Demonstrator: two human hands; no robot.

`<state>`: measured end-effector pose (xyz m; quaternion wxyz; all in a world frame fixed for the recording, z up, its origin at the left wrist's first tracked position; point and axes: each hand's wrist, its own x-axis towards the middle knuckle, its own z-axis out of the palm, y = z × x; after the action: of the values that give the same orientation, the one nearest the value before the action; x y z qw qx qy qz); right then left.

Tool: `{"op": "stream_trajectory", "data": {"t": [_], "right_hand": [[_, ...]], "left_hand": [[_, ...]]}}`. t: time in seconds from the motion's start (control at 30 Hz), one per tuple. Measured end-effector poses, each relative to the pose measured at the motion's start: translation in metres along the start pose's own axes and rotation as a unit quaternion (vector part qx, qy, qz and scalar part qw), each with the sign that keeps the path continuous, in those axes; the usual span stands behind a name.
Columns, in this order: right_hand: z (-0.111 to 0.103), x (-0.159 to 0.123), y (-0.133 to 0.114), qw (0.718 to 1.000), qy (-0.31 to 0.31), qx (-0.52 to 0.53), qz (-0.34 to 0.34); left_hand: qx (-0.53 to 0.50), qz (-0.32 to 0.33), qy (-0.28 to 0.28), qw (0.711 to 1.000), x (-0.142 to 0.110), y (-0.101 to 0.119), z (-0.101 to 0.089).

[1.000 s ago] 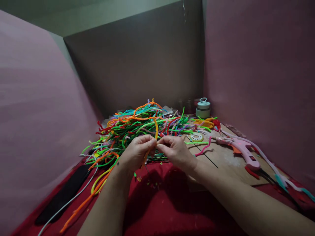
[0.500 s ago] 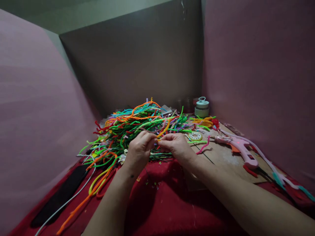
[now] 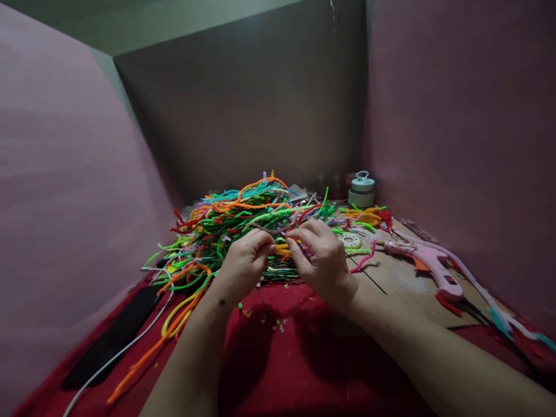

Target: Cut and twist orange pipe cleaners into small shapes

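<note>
A yellow-orange pipe cleaner [image 3: 282,250] spans the small gap between my two hands, bent into a short doubled piece. My left hand [image 3: 248,258] pinches its left end between thumb and fingertips. At its other side my right hand [image 3: 319,252] has thumb and fingers curled around it, the fingertips partly hiding the piece. Just beyond both hands lies a big heap of pipe cleaners [image 3: 243,217] in green, orange, red, blue and pink. Thin dark stems [image 3: 282,275] lie under and behind the fingers.
On the right, a pink glue gun [image 3: 428,263] rests on a brown board [image 3: 408,289], near a round white-and-yellow dial-like disc [image 3: 350,241]. Behind stands a pale green jar [image 3: 361,190]. A white cable [image 3: 125,350] and black strip [image 3: 113,341] lie left on the red cloth [image 3: 278,370].
My right hand has turned and its fingers have lifted and curled. The pipe cleaner end that stuck up is now folded down between the hands. The view has shifted slightly.
</note>
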<state>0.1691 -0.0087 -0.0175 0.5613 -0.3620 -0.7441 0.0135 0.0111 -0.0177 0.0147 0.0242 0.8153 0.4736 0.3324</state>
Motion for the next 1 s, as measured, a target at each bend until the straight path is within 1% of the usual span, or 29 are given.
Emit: {"op": "stream_trajectory", "data": {"t": [0.03,0.1,0.13,0.17,0.23,0.3,0.37,0.43,0.5,0.57,0.67,0.83,0.9,1.0], "right_hand": [[-0.002,0.0,-0.001,0.999,-0.001,-0.019,-0.036],[-0.002,0.001,0.0,0.996,-0.049,-0.037,-0.07],[-0.002,0.002,0.001,0.993,-0.084,-0.037,-0.067],[-0.001,0.003,0.002,0.991,-0.117,-0.029,-0.051],[0.001,0.005,0.004,0.984,-0.177,0.017,0.026],[0.001,0.008,0.006,0.96,-0.232,0.086,0.133],[0.0,0.01,0.008,0.918,-0.287,0.154,0.228],[0.0,0.011,0.012,0.873,-0.325,0.228,0.283],[0.003,0.01,0.015,0.84,-0.335,0.294,0.309],[0.007,0.008,0.018,0.821,-0.326,0.338,0.325],[0.012,0.005,0.018,0.797,-0.311,0.382,0.35],[0.013,0.004,0.014,0.745,-0.303,0.45,0.389],[0.012,0.005,0.011,0.742,-0.304,0.446,0.398],[0.011,0.006,0.008,0.752,-0.315,0.428,0.391]], "left_hand": [[-0.014,-0.004,-0.012,1.0,0.0,0.0,-0.002],[-0.037,-0.016,-0.032,0.999,0.0,0.002,-0.004],[-0.043,-0.027,-0.039,0.998,0.0,0.002,-0.005],[-0.048,-0.044,-0.044,0.997,0.0,0.003,-0.006],[-0.068,-0.086,-0.058,0.992,0.001,0.005,-0.006],[-0.104,-0.135,-0.077,0.982,0.001,0.006,-0.004],[-0.151,-0.187,-0.09,0.966,0.002,0.005,-0.001],[-0.205,-0.238,-0.095,0.944,0.002,0.004,0.003],[-0.259,-0.276,-0.098,0.92,0.002,0.003,0.007],[-0.294,-0.292,-0.095,0.905,0.002,0.002,0.009],[-0.314,-0.281,-0.074,0.904,0.002,0.003,0.013],[-0.349,-0.262,-0.029,0.9,0.003,0.006,0.018],[-0.337,-0.25,-0.009,0.908,0.003,0.006,0.02],[-0.274,-0.237,0.024,0.932,0.003,0.005,0.022]]}}
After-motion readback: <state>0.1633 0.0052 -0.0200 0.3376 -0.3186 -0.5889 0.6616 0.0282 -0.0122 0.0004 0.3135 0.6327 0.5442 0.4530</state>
